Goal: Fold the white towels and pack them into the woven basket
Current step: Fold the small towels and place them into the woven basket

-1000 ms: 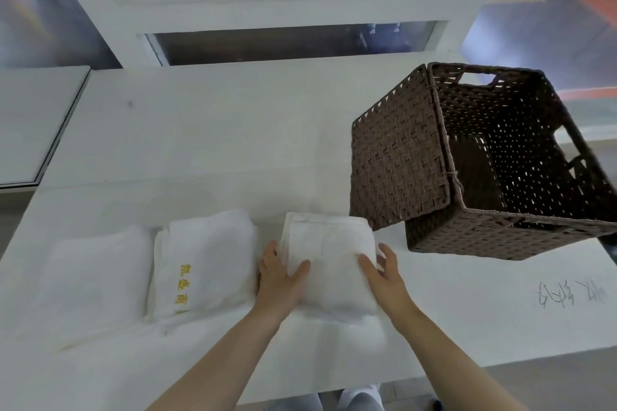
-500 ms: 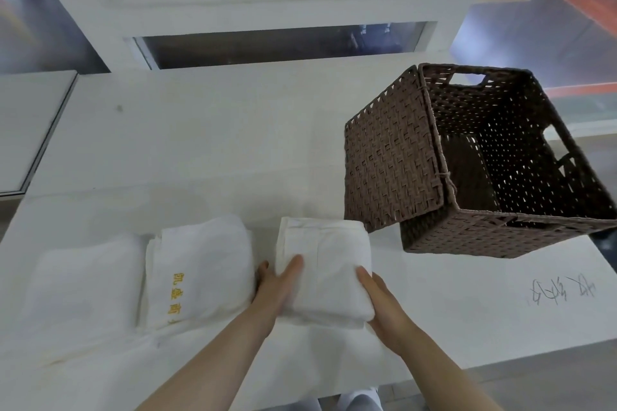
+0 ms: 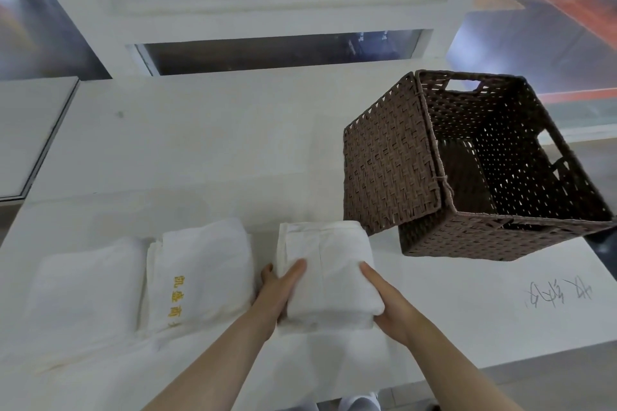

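Resting near the table's front edge, the folded white towel [image 3: 329, 272] is gripped on both sides: the left hand [image 3: 278, 290] curls round its left edge with the thumb on top, and the right hand [image 3: 389, 305] clasps its near right corner. Just beside it to the left lie a second folded towel with yellow lettering [image 3: 200, 274] and a third plain one [image 3: 83, 290] toward the front left corner. The brown woven basket [image 3: 434, 237] stands toward the table's [image 3: 207, 150] right edge, its lid [image 3: 389, 167] propped upright against the left wall, just behind the held towel
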Demonstrator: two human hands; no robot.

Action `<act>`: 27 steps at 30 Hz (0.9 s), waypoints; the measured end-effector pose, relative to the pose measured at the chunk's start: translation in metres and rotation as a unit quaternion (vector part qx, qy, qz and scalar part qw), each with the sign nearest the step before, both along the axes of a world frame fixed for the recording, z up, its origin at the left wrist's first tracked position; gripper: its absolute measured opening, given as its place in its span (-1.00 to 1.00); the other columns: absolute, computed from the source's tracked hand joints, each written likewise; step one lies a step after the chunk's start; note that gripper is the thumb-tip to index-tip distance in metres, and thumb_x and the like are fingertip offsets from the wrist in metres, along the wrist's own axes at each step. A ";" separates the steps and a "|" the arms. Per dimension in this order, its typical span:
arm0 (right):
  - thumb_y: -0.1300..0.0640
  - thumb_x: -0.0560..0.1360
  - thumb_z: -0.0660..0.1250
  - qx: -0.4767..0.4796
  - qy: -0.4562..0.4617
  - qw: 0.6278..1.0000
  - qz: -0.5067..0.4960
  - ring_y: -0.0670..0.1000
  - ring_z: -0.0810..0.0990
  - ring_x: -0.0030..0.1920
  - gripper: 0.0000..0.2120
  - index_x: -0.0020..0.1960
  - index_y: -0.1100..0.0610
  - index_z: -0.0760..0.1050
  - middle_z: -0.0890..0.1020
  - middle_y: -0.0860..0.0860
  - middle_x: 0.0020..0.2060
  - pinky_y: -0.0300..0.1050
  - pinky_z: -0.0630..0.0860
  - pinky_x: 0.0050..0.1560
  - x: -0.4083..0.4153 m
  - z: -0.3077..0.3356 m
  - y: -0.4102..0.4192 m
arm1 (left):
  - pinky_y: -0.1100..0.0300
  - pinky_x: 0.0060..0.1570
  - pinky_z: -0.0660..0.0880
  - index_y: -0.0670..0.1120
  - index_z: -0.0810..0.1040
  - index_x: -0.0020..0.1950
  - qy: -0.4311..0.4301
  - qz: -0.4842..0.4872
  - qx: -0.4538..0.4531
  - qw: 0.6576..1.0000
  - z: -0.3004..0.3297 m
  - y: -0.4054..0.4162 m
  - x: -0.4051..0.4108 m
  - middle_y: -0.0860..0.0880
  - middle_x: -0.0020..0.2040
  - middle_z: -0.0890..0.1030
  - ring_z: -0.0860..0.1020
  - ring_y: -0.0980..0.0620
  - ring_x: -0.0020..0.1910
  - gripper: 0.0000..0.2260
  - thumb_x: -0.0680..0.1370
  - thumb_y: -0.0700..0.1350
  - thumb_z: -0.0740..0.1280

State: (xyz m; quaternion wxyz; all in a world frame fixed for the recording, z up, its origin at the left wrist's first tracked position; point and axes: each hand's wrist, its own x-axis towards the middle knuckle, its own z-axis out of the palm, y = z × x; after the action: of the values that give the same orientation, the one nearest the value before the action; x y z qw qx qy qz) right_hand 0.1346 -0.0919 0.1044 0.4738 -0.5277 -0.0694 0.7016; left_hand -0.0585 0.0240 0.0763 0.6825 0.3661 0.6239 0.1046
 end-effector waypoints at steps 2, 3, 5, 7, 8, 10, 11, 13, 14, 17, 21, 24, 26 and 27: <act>-0.17 0.61 0.19 0.008 0.008 1.000 0.006 0.03 0.51 0.35 -0.51 0.42 0.08 0.41 0.56 0.05 0.32 0.09 0.25 0.48 -0.001 0.004 -0.002 | -0.15 0.21 0.52 0.16 0.17 0.48 -0.002 -0.004 0.015 1.000 0.008 0.000 -0.001 0.07 0.29 0.50 0.52 -0.09 0.24 0.08 0.07 0.50 0.48; -0.17 0.62 0.17 0.013 0.009 1.000 0.010 0.04 0.49 0.36 -0.51 0.44 0.08 0.40 0.55 0.06 0.33 0.09 0.24 0.49 -0.002 0.007 -0.003 | -0.15 0.25 0.48 0.16 0.11 0.51 -0.001 -0.008 0.024 1.000 0.015 -0.001 -0.001 0.06 0.34 0.46 0.49 -0.10 0.28 0.09 0.10 0.48 0.47; -0.15 0.63 0.13 0.023 -0.002 1.000 0.016 0.03 0.49 0.36 -0.52 0.44 0.10 0.39 0.54 0.06 0.34 0.08 0.25 0.48 -0.003 0.018 -0.002 | -0.11 0.33 0.41 0.15 -0.02 0.58 -0.006 -0.012 0.041 0.999 0.024 -0.003 -0.005 0.04 0.43 0.36 0.41 -0.11 0.37 0.12 0.15 0.41 0.45; -0.13 0.63 0.14 0.032 -0.012 0.999 0.012 0.03 0.52 0.34 -0.53 0.42 0.11 0.42 0.57 0.06 0.31 0.04 0.30 0.44 -0.001 0.032 0.001 | -0.08 0.36 0.38 0.15 -0.05 0.59 -0.028 -0.016 0.058 0.998 0.036 -0.005 -0.007 0.05 0.44 0.34 0.39 -0.09 0.39 0.14 0.14 0.39 0.46; -0.13 0.63 0.14 0.037 -0.018 0.999 0.011 0.02 0.53 0.32 -0.54 0.41 0.11 0.43 0.58 0.06 0.30 0.03 0.32 0.42 0.000 0.038 0.003 | -0.08 0.35 0.39 0.16 -0.03 0.58 -0.044 -0.020 0.069 0.996 0.042 -0.005 -0.008 0.06 0.42 0.36 0.41 -0.07 0.37 0.14 0.13 0.39 0.47; -0.15 0.62 0.14 0.048 -0.039 0.998 0.015 0.01 0.53 0.32 -0.54 0.40 0.08 0.44 0.58 0.04 0.30 0.03 0.32 0.43 0.003 0.053 0.008 | -0.07 0.30 0.45 0.16 0.02 0.55 -0.077 -0.024 0.094 0.992 0.059 -0.004 -0.009 0.08 0.35 0.42 0.48 -0.01 0.28 0.11 0.12 0.37 0.48; -0.16 0.63 0.14 0.054 -0.053 0.997 0.016 0.01 0.53 0.32 -0.54 0.40 0.06 0.44 0.58 0.03 0.30 0.03 0.32 0.42 0.004 0.060 0.011 | -0.06 0.27 0.47 0.16 0.02 0.55 -0.090 -0.022 0.107 0.990 0.068 -0.002 -0.010 0.07 0.35 0.44 0.51 0.00 0.25 0.10 0.12 0.36 0.47; -0.18 0.61 0.16 0.062 -0.071 0.996 0.014 -0.02 0.56 0.29 -0.56 0.39 0.02 0.44 0.60 -0.01 0.28 -0.02 0.40 0.34 0.007 0.076 0.018 | -0.04 0.28 0.46 0.18 -0.05 0.57 -0.107 -0.025 0.119 0.987 0.087 0.004 -0.011 0.03 0.36 0.45 0.51 -0.02 0.26 0.13 0.14 0.36 0.45; -0.19 0.59 0.18 0.064 -0.070 0.995 0.010 -0.03 0.58 0.26 -0.57 0.37 0.00 0.45 0.61 -0.04 0.25 -0.04 0.43 0.30 0.010 0.084 0.021 | -0.05 0.32 0.43 0.19 -0.10 0.57 -0.111 -0.031 0.124 0.986 0.095 0.008 -0.012 -0.03 0.37 0.45 0.50 -0.06 0.28 0.12 0.16 0.37 0.44; -0.20 0.58 0.19 0.076 -0.067 0.995 0.006 -0.04 0.60 0.22 -0.60 0.32 -0.04 0.47 0.63 -0.06 0.22 -0.06 0.47 0.24 0.016 0.107 0.029 | -0.03 0.34 0.39 0.23 -0.13 0.57 -0.119 -0.035 0.141 0.982 0.120 0.019 -0.014 -0.11 0.37 0.47 0.50 -0.07 0.28 0.08 0.20 0.38 0.40; -0.17 0.59 0.18 0.091 -0.075 0.993 0.008 -0.05 0.65 0.13 -0.61 0.30 0.00 0.49 0.67 -0.05 0.14 -0.13 0.56 0.08 0.033 0.134 0.038 | -0.01 0.32 0.42 0.26 -0.13 0.56 -0.134 -0.049 0.170 0.975 0.149 0.029 -0.002 0.03 0.28 0.53 0.56 0.02 0.20 0.11 0.15 0.37 0.43; -0.16 0.61 0.16 0.104 -0.083 0.991 0.003 -0.07 0.69 0.02 -0.65 0.23 0.02 0.52 0.71 -0.04 0.05 -0.20 0.60 -0.10 0.053 0.152 0.045 | -0.10 0.34 0.42 0.26 -0.11 0.56 -0.131 -0.039 0.181 0.974 0.166 0.033 0.017 0.02 0.30 0.52 0.56 -0.03 0.20 0.13 0.13 0.35 0.45; -0.16 0.60 0.18 0.127 -0.103 0.987 0.002 -0.04 0.65 0.14 -0.60 0.30 0.05 0.50 0.68 -0.02 0.14 -0.13 0.51 0.13 0.070 0.163 0.049 | -0.11 0.33 0.42 0.27 -0.11 0.56 -0.125 -0.032 0.195 0.972 0.178 0.034 0.034 0.01 0.32 0.51 0.56 -0.02 0.20 0.14 0.12 0.36 0.44; -0.16 0.59 0.19 0.134 -0.108 0.985 -0.002 -0.04 0.63 0.17 -0.59 0.31 0.05 0.50 0.67 -0.02 0.16 -0.10 0.47 0.21 0.079 0.170 0.050 | -0.11 0.33 0.42 0.28 -0.11 0.56 -0.123 -0.032 0.203 0.971 0.183 0.034 0.043 0.02 0.32 0.52 0.56 -0.01 0.20 0.13 0.12 0.37 0.44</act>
State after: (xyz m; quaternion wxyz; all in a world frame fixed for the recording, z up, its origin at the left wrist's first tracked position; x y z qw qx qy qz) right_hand 0.2134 -0.0418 0.2740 0.5309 -0.5324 -0.2126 0.6241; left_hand -0.0155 0.0582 0.2590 0.6684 0.5006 0.4893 0.2513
